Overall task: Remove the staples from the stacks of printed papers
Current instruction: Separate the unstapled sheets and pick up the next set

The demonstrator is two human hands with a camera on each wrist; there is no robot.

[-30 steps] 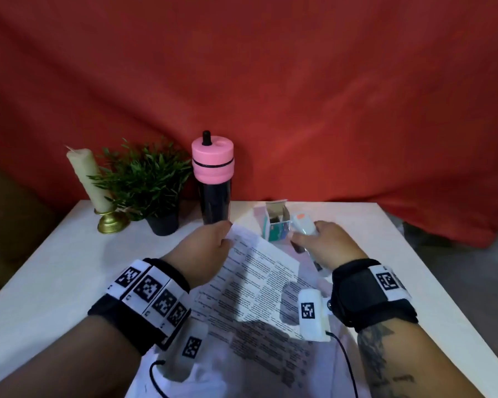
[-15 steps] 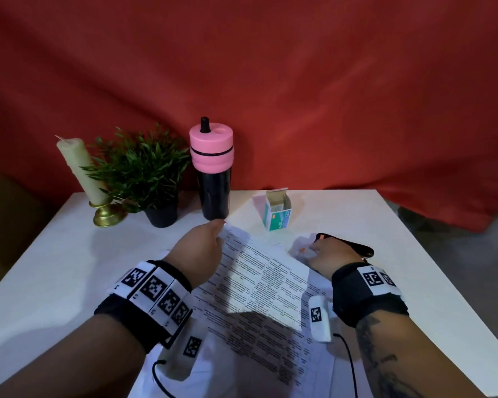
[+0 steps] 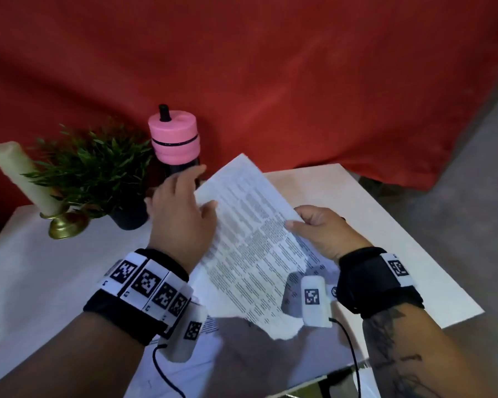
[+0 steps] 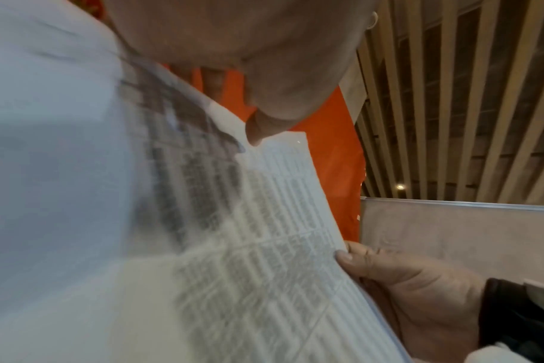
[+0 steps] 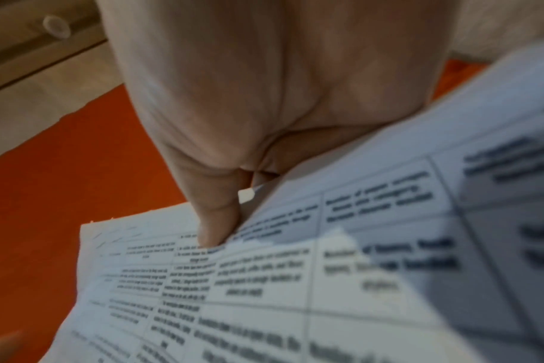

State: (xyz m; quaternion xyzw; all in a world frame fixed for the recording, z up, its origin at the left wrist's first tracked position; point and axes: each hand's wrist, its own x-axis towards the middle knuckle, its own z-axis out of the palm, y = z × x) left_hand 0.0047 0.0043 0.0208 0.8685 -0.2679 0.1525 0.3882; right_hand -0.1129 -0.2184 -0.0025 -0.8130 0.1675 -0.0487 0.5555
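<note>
lifted above the white table [image 3: 385, 225], the white printed paper stack [image 3: 250, 234] is pinched by the right hand [image 3: 325, 234] alone, the nearly flat left hand [image 3: 181, 219] merely thumbing it, so it may slip.

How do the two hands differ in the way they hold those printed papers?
The left hand has fingers stretched out, thumb resting on the printed papers; the right hand pinches their right edge between thumb and fingers. The left hand sits farther up the sheet than the right hand. Both touch the same lifted stack.
</note>
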